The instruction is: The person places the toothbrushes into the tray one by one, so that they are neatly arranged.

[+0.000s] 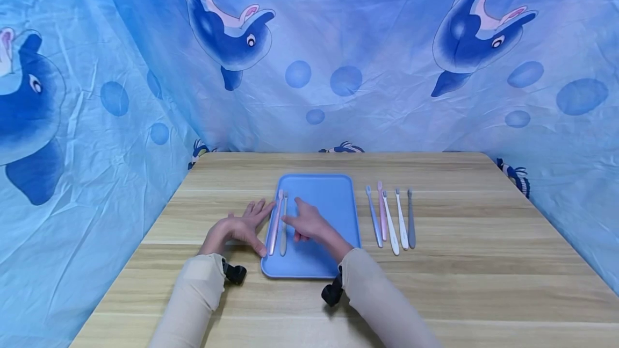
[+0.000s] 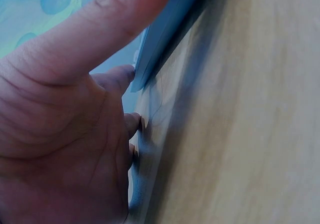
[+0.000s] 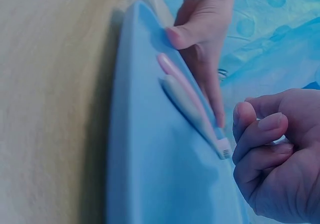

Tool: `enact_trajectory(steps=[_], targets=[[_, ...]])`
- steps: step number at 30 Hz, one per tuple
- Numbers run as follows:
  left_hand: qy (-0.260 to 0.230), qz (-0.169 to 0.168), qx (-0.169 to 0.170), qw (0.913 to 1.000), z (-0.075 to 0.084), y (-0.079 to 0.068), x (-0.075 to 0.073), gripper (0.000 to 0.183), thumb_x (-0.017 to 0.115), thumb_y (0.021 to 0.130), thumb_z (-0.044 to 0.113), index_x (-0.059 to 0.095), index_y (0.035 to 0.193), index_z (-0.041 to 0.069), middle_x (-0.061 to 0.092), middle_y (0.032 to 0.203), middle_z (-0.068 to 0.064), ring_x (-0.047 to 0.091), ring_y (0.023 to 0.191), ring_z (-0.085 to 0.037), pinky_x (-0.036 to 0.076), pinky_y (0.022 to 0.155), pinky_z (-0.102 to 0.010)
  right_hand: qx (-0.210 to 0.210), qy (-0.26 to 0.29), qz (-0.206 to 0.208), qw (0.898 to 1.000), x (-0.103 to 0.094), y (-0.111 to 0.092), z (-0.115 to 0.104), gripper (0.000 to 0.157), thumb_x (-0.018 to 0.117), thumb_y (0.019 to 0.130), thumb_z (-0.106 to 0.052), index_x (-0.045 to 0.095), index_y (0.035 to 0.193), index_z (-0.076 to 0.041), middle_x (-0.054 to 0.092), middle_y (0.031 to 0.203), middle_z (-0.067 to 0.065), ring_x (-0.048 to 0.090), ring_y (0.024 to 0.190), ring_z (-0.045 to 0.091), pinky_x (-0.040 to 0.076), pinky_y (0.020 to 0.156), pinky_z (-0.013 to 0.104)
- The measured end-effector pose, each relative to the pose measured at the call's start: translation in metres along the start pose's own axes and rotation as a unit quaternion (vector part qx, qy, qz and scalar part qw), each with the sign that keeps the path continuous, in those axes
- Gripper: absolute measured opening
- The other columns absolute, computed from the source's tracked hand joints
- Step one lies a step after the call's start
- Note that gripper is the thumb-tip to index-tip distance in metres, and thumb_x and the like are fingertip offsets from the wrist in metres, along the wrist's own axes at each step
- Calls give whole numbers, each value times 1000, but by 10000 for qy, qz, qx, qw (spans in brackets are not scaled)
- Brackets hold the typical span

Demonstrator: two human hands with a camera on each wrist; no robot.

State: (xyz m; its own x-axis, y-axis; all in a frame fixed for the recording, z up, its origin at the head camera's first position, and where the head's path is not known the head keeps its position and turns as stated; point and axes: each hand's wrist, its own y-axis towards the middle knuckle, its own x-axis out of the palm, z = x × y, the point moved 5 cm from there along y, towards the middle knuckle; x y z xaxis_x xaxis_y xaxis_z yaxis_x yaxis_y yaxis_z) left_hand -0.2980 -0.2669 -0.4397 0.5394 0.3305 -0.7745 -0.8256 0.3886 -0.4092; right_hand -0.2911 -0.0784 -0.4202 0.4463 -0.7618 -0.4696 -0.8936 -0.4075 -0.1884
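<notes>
A blue tray [image 1: 319,267] lies on the table with a pink toothbrush [image 1: 275,225] and a grey toothbrush [image 1: 283,232] side by side near its left edge. My left hand [image 1: 243,228] is spread at that edge, thumb and fingertips right at the rim; its palm [image 2: 60,144] shows in the left wrist view. Over the tray, just right of the grey toothbrush, is my right hand [image 1: 310,221], index finger and thumb apart. Its other fingers [image 3: 260,159] curl loosely with nothing in them. In the right wrist view both toothbrushes lie on the tray, heads away from me.
Right of the tray lies a row of toothbrushes: a blue one [image 1: 374,218], a pink one [image 1: 382,214], two white ones [image 1: 393,230] and a dark grey one [image 1: 411,224]. The wooden table [image 1: 464,273] ends at a blue dolphin-print cloth [image 1: 387,117] behind.
</notes>
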Motion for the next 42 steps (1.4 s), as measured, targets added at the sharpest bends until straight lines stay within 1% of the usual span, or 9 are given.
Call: enact_trajectory(steps=[6,11,16,23,27,30,32,37,42], targets=[[-29,16,81,10000,-2,2,1,151,87,50,73,-4,162,30,-17,168,-19,-21,152,-49,-16,99,-88,19,-166,32,9999,-12,-6,-5,77,57,102,-33,15,161,-8,58,51,1,48,38,11,40,38,24],[66,-2,-15,10000,-3,4,2,151,85,49,75,-5,162,32,-18,169,-16,-21,153,-46,-16,101,-87,32,-182,42,9998,-20,-13,-7,77,58,102,-33,15,162,-11,58,51,1,47,38,11,40,40,25],[95,16,-98,9999,-2,4,2,153,85,46,77,-5,162,33,-19,169,-11,-23,155,-40,-17,106,-83,-126,-240,68,9996,-30,-20,-9,76,57,102,-34,16,162,-11,58,51,1,45,38,11,40,41,26],[2,34,64,10000,0,4,1,152,87,49,74,-5,162,31,-18,169,-16,-22,153,-45,-17,102,-86,-189,-258,131,9994,-45,-30,-7,76,57,102,-35,16,162,-14,58,51,2,45,38,12,39,41,27],[89,43,-69,9999,0,4,1,151,86,49,74,-5,162,31,-18,169,-13,-21,155,-41,-15,107,-83,-227,-313,197,9991,-55,-34,-4,75,57,102,-36,17,162,-15,58,51,3,45,37,13,39,41,28],[105,-1,-84,9999,4,0,-1,150,88,52,70,-5,162,28,-17,169,-15,-20,155,-43,-13,108,-83,-276,-330,244,9988,-61,-36,-3,76,58,102,-36,17,162,-15,58,51,3,44,37,13,39,41,28],[142,-17,-100,9998,2,0,-1,150,89,53,68,-5,162,27,-18,169,-14,-20,155,-42,-13,108,-83,-300,-338,269,9986,-64,-38,-3,76,58,102,-36,17,162,-15,58,51,3,45,37,13,39,41,28],[123,102,-88,9998,-10,8,3,152,89,48,71,-3,162,31,-18,170,-8,-23,155,-37,-16,108,-82,-382,-350,298,9982,-69,-43,-3,75,56,102,-36,16,162,-14,58,51,2,45,38,13,40,42,29],[76,143,-47,9999,-12,9,3,152,89,47,72,-3,162,33,-18,170,-8,-23,155,-37,-16,107,-83,-406,-282,321,9983,-75,-47,-2,76,57,102,-36,15,162,-16,57,51,3,43,38,13,39,42,30]])
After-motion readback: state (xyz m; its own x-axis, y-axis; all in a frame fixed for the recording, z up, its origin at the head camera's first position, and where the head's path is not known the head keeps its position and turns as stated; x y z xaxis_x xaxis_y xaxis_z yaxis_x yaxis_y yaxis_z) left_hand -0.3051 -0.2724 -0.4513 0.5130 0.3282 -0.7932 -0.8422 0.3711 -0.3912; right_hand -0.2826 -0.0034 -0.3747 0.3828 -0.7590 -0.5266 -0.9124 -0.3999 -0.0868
